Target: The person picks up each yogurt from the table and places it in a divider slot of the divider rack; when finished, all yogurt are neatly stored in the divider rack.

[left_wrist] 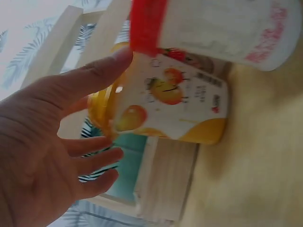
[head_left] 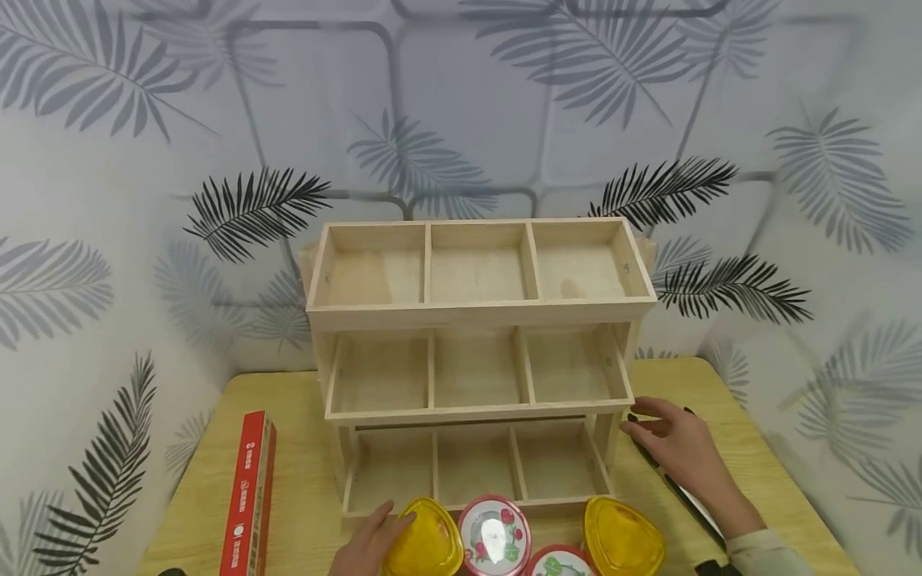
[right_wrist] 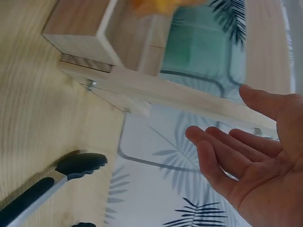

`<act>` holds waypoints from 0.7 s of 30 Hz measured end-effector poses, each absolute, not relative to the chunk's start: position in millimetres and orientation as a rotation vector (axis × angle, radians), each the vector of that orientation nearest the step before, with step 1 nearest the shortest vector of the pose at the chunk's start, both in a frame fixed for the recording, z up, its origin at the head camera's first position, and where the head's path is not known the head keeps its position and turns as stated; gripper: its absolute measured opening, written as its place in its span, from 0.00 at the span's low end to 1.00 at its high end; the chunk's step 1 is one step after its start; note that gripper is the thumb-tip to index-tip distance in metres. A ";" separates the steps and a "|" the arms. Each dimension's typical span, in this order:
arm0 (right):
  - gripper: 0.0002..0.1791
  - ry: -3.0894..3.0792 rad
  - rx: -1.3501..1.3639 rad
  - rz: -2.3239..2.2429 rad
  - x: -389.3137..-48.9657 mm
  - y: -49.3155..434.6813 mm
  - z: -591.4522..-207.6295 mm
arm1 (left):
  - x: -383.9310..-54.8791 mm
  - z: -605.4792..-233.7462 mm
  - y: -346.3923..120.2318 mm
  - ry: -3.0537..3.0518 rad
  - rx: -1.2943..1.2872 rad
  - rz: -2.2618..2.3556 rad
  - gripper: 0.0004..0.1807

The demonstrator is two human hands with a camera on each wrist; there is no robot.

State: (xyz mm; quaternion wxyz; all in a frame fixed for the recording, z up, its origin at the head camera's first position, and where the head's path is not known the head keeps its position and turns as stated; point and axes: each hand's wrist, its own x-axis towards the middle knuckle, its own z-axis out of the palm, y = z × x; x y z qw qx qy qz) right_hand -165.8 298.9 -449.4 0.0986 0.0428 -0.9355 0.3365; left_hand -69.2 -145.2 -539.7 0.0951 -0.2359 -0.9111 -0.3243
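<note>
My left hand (head_left: pixel 370 542) touches the left edge of a jar's yellow lid (head_left: pixel 425 544). In the left wrist view, the thumb lies along the lid and the other fingers are spread; the jar (left_wrist: pixel 173 101) has a fruit-printed label and stands on the table. A red-lidded jar (left_wrist: pixel 222 30) is close beside it. My right hand (head_left: pixel 677 448) holds nothing, its fingers loosely extended beside the right side of the three-tier wooden rack (head_left: pixel 483 316). Below that hand, black-and-silver tongs (head_left: pixel 695 508) lie on the table, their dark scalloped tip (right_wrist: pixel 83 163) showing in the right wrist view.
Two round jar lids with red rims and fruit prints (head_left: pixel 495 536) (head_left: pixel 560 562) and a second yellow-lidded jar (head_left: pixel 623 538) stand before the rack. A long red box (head_left: pixel 247 496) lies at the left of the wooden table (head_left: pixel 302 480). Leaf-patterned wall covering rises behind.
</note>
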 end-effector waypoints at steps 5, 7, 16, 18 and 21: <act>0.26 -2.764 0.148 1.010 -182.1 299.3 -460.8 | -69.9 -541.1 -143.9 -2.862 -0.682 -1.187 0.37; 0.24 -2.750 0.158 0.993 -186.6 299.2 -463.9 | -68.1 -538.4 -144.0 -2.893 -0.680 -1.246 0.36; 0.19 -2.745 0.181 0.899 -194.9 296.2 -468.8 | -65.4 -533.0 -143.4 -2.918 -0.700 -1.252 0.33; 0.18 -2.745 0.180 0.893 -194.0 295.7 -467.4 | -64.4 -534.6 -142.9 -2.897 -0.697 -1.244 0.33; 0.18 -2.745 0.179 0.884 -193.3 294.8 -465.7 | -61.4 -534.6 -142.0 -2.885 -0.673 -1.262 0.33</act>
